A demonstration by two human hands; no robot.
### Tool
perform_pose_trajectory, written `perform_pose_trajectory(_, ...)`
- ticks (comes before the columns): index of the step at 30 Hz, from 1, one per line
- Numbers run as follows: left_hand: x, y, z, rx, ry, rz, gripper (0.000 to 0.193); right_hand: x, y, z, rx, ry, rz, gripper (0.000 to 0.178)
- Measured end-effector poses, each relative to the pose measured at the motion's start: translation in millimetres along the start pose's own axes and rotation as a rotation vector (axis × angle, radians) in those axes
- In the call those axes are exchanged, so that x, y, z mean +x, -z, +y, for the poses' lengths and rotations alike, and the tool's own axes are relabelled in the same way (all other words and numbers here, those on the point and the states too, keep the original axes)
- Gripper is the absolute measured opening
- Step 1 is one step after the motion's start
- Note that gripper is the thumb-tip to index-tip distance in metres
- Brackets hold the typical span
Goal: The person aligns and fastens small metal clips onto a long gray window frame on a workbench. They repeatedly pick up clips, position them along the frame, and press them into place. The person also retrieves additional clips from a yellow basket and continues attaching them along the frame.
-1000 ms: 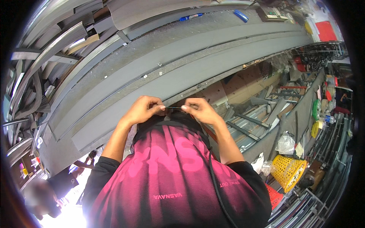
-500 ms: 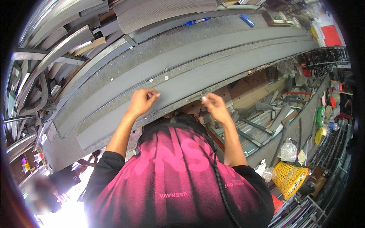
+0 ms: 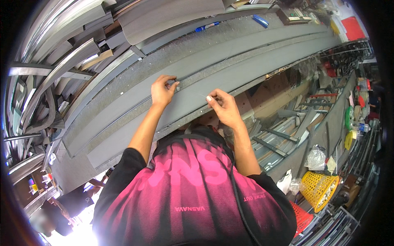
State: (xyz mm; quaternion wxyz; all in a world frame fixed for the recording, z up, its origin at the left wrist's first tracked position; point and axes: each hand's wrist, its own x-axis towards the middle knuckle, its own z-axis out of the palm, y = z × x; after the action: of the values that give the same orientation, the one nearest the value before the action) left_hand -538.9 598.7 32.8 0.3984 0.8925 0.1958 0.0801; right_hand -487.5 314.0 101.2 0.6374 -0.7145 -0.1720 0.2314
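Note:
My right hand [image 3: 225,107] is over the near edge of the bench, with thumb and forefinger pinched on a thin pale strand [image 3: 202,95] that points left. My left hand [image 3: 163,91] hovers over the long grey strips, its fingers curled and thumb drawn toward the forefinger. Whatever sits in that grip is too small to make out. Just beside the left thumb lies a small pale piece [image 3: 178,88]. Beneath both hands run a near flat grey strip [image 3: 254,76] and a far grey strip [image 3: 143,80], with a dark thin line along the far one.
At the bench's far side lie a blue marker [image 3: 207,27] and another blue object [image 3: 260,21]. Metal profiles [image 3: 78,53] crowd the left. On the right stand a yellow basket [image 3: 319,190], a red basket [image 3: 301,219] and a lower rack of offcuts [image 3: 279,139]. Another person [image 3: 74,201] is at lower left.
Both hands have moved farther over the bench; the left rose to the small pale pieces, and the right shifted up and left. The view has shifted slightly.

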Motion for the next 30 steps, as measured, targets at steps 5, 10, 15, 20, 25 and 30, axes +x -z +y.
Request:
perform_pose_trajectory(5, -51.9, 23.8, 19.7, -1.264, 0.363, -0.266, 0.035, -1.1, -19.8, -38.0, -0.057, 0.036, -0.068, 0.017)
perform_pose_trajectory(10, -87.5, 34.2, 32.0, -1.546, 0.248, -0.380, 0.037, 4.7, -34.1, -67.1, -0.186, 0.259, -0.085, 0.017)
perform_pose_trajectory(15, -93.9, 37.3, 29.3, -1.606, 0.238, -0.376, 0.039, 7.4, -42.1, -74.0, -0.176, 0.311, -0.112, 0.015)
perform_pose_trajectory(20, -97.3, 40.0, 24.7, -1.625, 0.232, -0.379, 0.038, 3.3, -40.5, -70.8, -0.216, 0.234, -0.126, 0.016)
perform_pose_trajectory(25, -101.8, 37.3, 26.4, -1.605, 0.228, -0.402, 0.037, -2.3, -40.8, -67.5, -0.186, 0.257, -0.115, 0.017)
perform_pose_trajectory(30, -104.4, 36.1, 28.5, -1.590, 0.239, -0.407, 0.037, -7.3, -40.4, -65.0, -0.178, 0.240, -0.088, 0.016)
